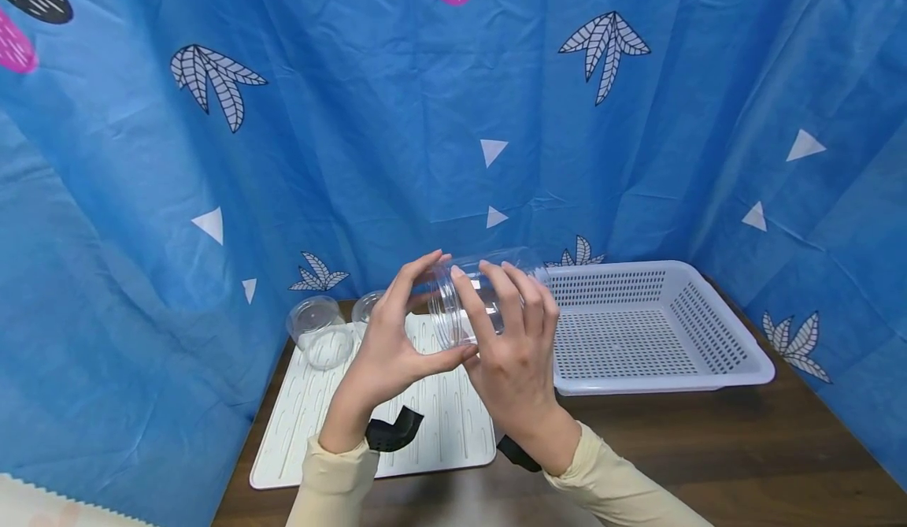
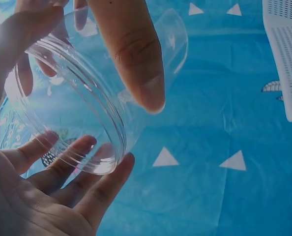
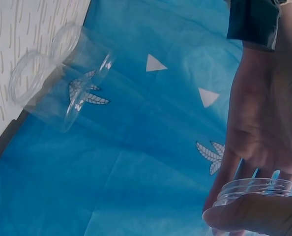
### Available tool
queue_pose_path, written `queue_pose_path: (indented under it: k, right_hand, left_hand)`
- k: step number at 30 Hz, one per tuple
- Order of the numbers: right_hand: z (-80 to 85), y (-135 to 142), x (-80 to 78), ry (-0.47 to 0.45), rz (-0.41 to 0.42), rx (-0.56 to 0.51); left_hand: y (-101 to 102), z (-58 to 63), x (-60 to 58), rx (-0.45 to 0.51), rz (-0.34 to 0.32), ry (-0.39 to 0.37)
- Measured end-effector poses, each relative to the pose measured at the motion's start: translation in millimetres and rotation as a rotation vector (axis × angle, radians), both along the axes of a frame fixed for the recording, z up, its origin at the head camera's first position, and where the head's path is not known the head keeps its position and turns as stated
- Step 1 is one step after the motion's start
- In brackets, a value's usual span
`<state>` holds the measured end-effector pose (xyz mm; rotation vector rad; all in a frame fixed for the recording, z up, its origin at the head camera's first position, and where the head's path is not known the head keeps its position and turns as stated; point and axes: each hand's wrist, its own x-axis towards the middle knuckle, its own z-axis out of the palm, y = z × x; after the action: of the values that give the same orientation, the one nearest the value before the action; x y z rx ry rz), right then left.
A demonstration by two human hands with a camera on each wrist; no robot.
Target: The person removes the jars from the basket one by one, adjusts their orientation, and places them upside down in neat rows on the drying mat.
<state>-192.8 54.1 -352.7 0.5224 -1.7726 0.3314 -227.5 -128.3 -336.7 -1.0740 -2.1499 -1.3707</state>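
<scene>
A clear plastic jar (image 1: pixel 445 314) with a threaded neck is held on its side above the white mat, its mouth turned to the left. My left hand (image 1: pixel 383 346) spans the neck, thumb below and fingers above. Around the jar's body curl the fingers of my right hand (image 1: pixel 516 346). In the left wrist view the ridged neck (image 2: pixel 106 115) lies between the left thumb and spread fingertips. The right wrist view shows only part of the jar's neck (image 3: pixel 264 183), with the right thumb across it. No lid is visible on the mouth.
Two more clear jars (image 1: pixel 312 316) (image 1: pixel 366 305) stand at the back left of the ridged white mat (image 1: pixel 283 440). A pale perforated basket (image 1: pixel 751 365) sits on the brown table (image 1: pixel 708 432) to the right. A blue patterned curtain (image 1: pixel 397 141) encloses the back and sides.
</scene>
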Motion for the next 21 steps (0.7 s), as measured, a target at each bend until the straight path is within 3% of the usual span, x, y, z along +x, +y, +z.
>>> queue_pose_path:
  k: [14, 21]
  right_hand:
    - [-5.2, 1.8, -1.1, -0.001, 0.058, 0.016]
    - [-6.9, 2.7, 0.5, -0.035, 0.04, 0.06]
  left_hand:
    - [-1.0, -3.7, 3.4, 0.038, 0.019, 0.004]
    - [-2.3, -7.6, 3.5, 0.049, 0.03, 0.018]
